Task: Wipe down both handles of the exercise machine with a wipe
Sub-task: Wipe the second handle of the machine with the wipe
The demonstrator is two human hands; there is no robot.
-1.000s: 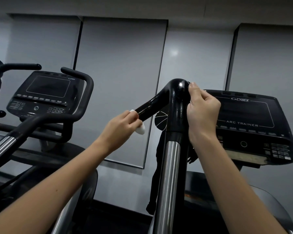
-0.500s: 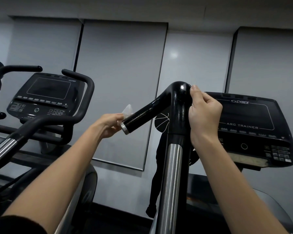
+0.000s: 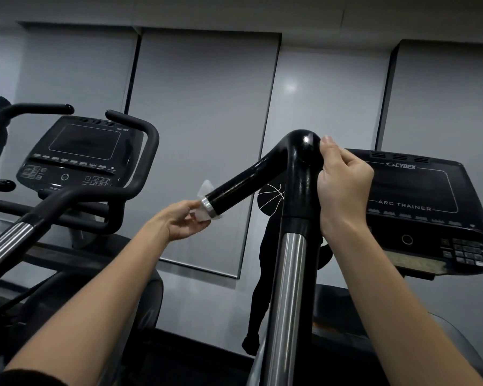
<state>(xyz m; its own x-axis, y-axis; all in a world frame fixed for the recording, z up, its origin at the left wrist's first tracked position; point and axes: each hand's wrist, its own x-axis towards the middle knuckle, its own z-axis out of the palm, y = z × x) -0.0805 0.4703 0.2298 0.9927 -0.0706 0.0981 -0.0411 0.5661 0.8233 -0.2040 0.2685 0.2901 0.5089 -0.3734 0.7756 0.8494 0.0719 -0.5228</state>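
Closest in: chrome upright post [image 3: 286, 288] rising between the two forearms. Just above that, right hand [image 3: 343, 188] clamped on the bend of the black handle [image 3: 243, 182], fingers curled round it, thumb up by the rounded top. Same spot as a second ago, so just steadying by the look of it. Over to the left, the real change: left hand [image 3: 183, 221] no longer wrapped round the middle of the side grip, slid all the way out to its left tip instead. Now pinching the white wipe [image 3: 204, 215] against the silver end ring, fingers only partly curled, a corner of wipe poking up behind the tip. Looks like one full pass along that side grip done, with the end cap getting its turn. Probably still to do: the bend under the right hand, plus the second handle, nowhere in view here. Further back, Cybex Arc Trainer console [image 3: 413, 196] on the right, neighbouring machine's console [image 3: 81, 151] off to the left, grey wall panels [image 3: 207, 107] behind everything.
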